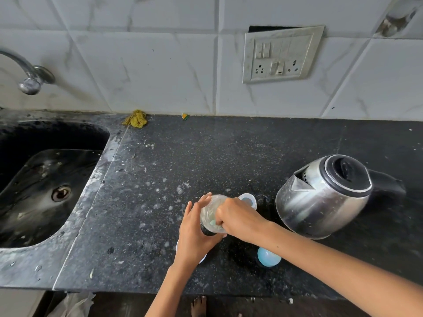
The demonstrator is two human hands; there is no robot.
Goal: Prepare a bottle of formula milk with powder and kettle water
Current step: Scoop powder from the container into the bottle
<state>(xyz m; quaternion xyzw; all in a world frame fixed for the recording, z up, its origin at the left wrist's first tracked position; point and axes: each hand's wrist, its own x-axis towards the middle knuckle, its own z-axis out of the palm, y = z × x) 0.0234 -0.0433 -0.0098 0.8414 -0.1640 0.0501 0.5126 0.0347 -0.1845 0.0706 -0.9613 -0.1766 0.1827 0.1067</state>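
Black speckled counter [229, 156], sink [45, 179] set into it at the left, tap [29, 76] above on the tiled wall. Switch and socket plate [282, 54] on the tiles further right

Clear baby bottle [211, 212] sits near the front middle of the counter, tilted, held off or just on the surface; cannot tell which. Left hand [194, 236] wraps its lower part from the left, fingers curled up the side, grip clenched on the bottle. Right hand [238, 217] comes in across from the right and clasps the upper part of the same bottle, grip also clenched on it. Something pale green shows through the bottle wall; too small to identify

Just behind the right hand, a whitish ring-shaped piece with a blue centre [248, 200] lies on the counter. A light blue dome-shaped cap [269, 257] rests near the front edge, under the right forearm

Steel kettle [320, 197] stands to the right of the bottle, near but apart, black lid shut, spout facing left, handle to the right

Yellow scrubber [136, 118] and a small yellow-green scrap [185, 116] lie against the back wall
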